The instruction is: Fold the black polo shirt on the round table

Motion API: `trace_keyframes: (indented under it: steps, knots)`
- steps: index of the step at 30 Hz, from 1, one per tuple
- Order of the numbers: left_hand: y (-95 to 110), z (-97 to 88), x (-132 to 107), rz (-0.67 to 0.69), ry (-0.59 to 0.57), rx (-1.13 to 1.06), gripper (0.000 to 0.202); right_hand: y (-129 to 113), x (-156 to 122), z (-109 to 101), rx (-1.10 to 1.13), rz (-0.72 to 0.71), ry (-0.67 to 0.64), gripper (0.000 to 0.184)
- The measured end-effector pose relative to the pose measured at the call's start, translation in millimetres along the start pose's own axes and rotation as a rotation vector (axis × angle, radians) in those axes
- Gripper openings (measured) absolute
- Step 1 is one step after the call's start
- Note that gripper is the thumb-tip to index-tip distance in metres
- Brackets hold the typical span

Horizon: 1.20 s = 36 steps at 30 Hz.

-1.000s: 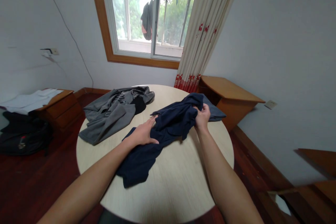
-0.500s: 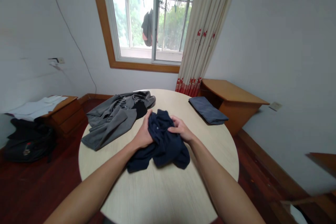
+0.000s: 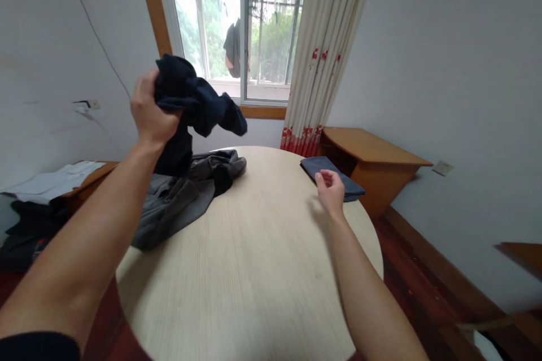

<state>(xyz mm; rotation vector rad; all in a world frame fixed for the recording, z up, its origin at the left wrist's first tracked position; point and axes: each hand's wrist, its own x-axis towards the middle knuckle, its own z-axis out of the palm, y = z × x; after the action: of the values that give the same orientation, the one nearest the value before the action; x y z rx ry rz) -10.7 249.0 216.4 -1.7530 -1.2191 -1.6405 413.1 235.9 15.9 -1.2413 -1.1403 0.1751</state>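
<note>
Navy cloth: a crumpled, dark navy fabric garment is hanging in the air above the far left part of the table, bunched and unevenly folded.
Navy cloth's direction: its upper roll is running from the hand at upper left toward the lower right, the loose end pointing right and a little down; a second fold is drooping nearly straight down.
Left hand: the left hand is gripping the navy garment at its left end, raised, the thumb lying under the bunch.
Right hand: the right hand is curling loosely, a narrow gap showing between thumb and fingers; it is overlapping the folded cloth in view, and whether it is touching cannot be told.
Folded cloth: a flat, blue-grey fabric rectangle is lying near the far right rim, its long axis slanting from far left to near right.
Grey heap: a rumpled, dark grey fabric garment is spreading along the left rim, partly hidden behind the drooping navy fold; contact between them cannot be told.
Table: a round, pale wood-grain table is showing a broad bare stretch between the heap and the rectangle, reaching to the near edge.
</note>
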Motion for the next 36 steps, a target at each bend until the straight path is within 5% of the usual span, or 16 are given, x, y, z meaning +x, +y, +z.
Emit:
trace_keyframes:
  steps: [3, 6, 9, 12, 14, 17, 22, 25, 29, 33, 36]
  knots:
    - [-36.9, 19.2, -8.7, -0.092, -0.382, 0.184, 0.095, 26.9, 8.7, -17.8, -0.403, 0.025, 0.05, 0.045]
    - [-64.5, 43.2, -82.1, -0.248, -0.948, 0.348, 0.097, 46.8, 6.6, -26.3, -0.717, 0.139, -0.044, 0.056]
    - [-83.9, 58.2, -149.1, -0.341, -1.115, 0.422, 0.088, 58.9, 2.9, -26.3, -0.859, 0.219, -0.135, 0.071]
    - [-89.8, 60.7, -159.9, -0.344, -1.243, 0.501, 0.089, 65.6, 2.4, -24.8, -0.863, 0.257, -0.119, 0.061]
    - [-79.2, 58.3, -146.7, -0.309, -1.231, 0.525, 0.085, 68.4, 3.5, -25.2, -0.824, 0.279, -0.069, 0.046]
    - [-39.2, 55.4, -138.3, -0.213, -1.013, 0.457, 0.065, 68.5, 6.8, -27.4, -0.74, 0.273, 0.014, 0.034]
    - [37.8, 52.9, -191.3, -0.166, -0.921, -0.037, 0.04, 33.6, 7.7, -15.1, -0.507, 0.0, 0.064, 0.037]
    - [61.0, 50.6, -223.7, -0.152, -0.916, -0.231, 0.049, -11.3, -12.8, 9.9, -0.247, -0.179, -0.181, 0.04]
    - [74.3, 46.4, -242.4, -0.193, -0.935, -0.472, 0.081, -61.3, -56.7, 37.4, 0.162, -0.088, -0.687, 0.046]
    - [79.2, 47.3, -248.5, -0.364, -0.946, -0.47, 0.062, -68.8, -71.9, 36.2, 0.264, 0.02, -1.043, 0.052]
    - [80.9, 52.4, -251.5, -0.407, -0.915, -0.46, 0.038, -54.5, -70.0, 31.8, 0.116, 0.032, -1.144, 0.058]
